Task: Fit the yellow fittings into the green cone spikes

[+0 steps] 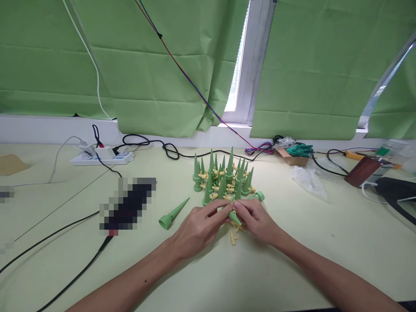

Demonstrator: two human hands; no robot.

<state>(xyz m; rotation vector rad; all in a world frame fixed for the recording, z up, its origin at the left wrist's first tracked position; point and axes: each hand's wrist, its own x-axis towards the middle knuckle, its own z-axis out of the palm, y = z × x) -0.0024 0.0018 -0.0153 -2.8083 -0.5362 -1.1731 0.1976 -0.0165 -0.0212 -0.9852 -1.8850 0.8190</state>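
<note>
My left hand (pixel 203 223) is closed around a green plant watering spike (pixel 234 218), whose pointed end slants down toward me. The fingers of my right hand (pixel 256 219) pinch at the same spike. A speck of yellow shows between the hands, but my fingers hide most of it. Just below lie a few loose yellow valve pieces (pixel 232 237). Behind my hands stands a cluster of upright green spikes (pixel 222 187) with yellow valves fitted at their sides. One loose spike (pixel 173 214) lies left of my left hand, and another spike (pixel 259 196) lies behind my right hand.
A power strip (pixel 102 158) with plugs and black cables sits at the back left. Nearer stands a pixelated dark object (pixel 130 206) with a cable. At the back right are a cardboard box (pixel 292 158), clear plastic wrap (pixel 310 182) and a brown bottle (pixel 362 171).
</note>
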